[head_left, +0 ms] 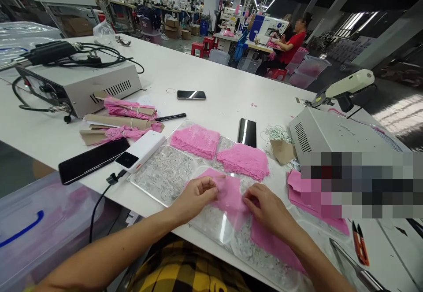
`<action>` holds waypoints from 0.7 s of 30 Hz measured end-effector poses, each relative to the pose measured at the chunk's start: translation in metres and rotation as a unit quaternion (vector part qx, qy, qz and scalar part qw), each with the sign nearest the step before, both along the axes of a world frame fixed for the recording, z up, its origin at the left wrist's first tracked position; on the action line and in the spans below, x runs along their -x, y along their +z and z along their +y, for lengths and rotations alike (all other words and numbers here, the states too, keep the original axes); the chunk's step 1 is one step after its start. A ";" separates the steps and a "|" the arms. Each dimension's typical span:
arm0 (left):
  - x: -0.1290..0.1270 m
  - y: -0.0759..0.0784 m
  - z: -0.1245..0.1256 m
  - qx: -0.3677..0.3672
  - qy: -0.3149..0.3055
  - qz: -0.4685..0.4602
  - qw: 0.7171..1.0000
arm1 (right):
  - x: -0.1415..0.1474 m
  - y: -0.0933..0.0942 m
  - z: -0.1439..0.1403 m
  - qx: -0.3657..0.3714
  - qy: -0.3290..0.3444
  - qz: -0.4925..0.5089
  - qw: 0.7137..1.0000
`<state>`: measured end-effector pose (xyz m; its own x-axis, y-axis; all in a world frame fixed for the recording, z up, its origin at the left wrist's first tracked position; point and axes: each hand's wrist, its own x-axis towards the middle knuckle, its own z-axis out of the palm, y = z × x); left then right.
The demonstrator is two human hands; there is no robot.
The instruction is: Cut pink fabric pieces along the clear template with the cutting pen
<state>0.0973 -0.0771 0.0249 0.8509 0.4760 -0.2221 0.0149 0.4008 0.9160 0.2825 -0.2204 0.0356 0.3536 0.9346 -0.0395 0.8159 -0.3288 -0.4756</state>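
Observation:
A thin pink fabric piece (228, 190) spreads between my two hands above a clear template sheet (221, 230). My left hand (194, 195) is closed, thumb and fingers pinched at the fabric's left side. At the right edge, my right hand (264, 204) pinches the same piece with its fingertips. Just beyond lie two stacks of pink lace pieces, one at the left (195, 140) and one at the right (243, 160). More pink fabric (272, 243) lies under my right forearm, partly hidden by it.
A white power bank (140, 151) and a black phone (94, 160) lie left. Rolled pink bundles (128, 109) sit beside a grey machine box (89, 85). Another phone (247, 132) lies ahead. At right are a second box (330, 133), thread snips (360, 243) and a metal tool (357, 267).

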 end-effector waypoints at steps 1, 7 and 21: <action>0.002 0.001 0.000 -0.014 -0.005 0.001 1.000 | 0.000 0.000 0.000 0.000 0.003 -0.001 1.000; 0.019 0.002 0.005 -0.283 -0.003 0.014 0.959 | -0.006 0.008 0.018 0.006 0.002 0.001 1.000; 0.038 0.003 0.022 -0.761 0.055 0.038 0.645 | 0.006 0.011 0.032 -0.048 0.040 -0.019 0.998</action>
<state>0.0590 -0.0554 0.0279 0.8079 0.2476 0.5347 0.1303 -0.9600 0.2476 0.2767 -0.1883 0.0470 0.2765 0.9589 0.0635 0.8560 -0.2157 -0.4699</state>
